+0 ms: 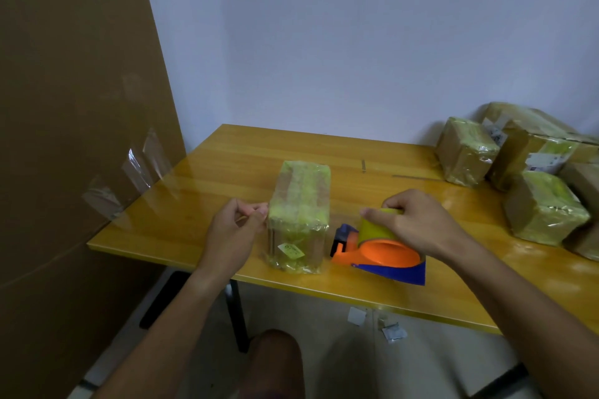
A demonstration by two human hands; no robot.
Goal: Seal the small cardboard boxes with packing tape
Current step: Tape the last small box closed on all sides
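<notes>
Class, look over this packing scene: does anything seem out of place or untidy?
Yes. Several clear tape strips are stuck to the brown board left of the table, some peeling off. Paper scraps litter the floor under the table edge. The boxes piled at right sit askew.

We see small cardboard box (299,214) upright mid-tabletop, fully wrapped in yellowish tape, label low on near face. Orange-blue tape dispenser (379,251) just right of it, on its side, yellowish roll (377,227) loaded.
</notes>
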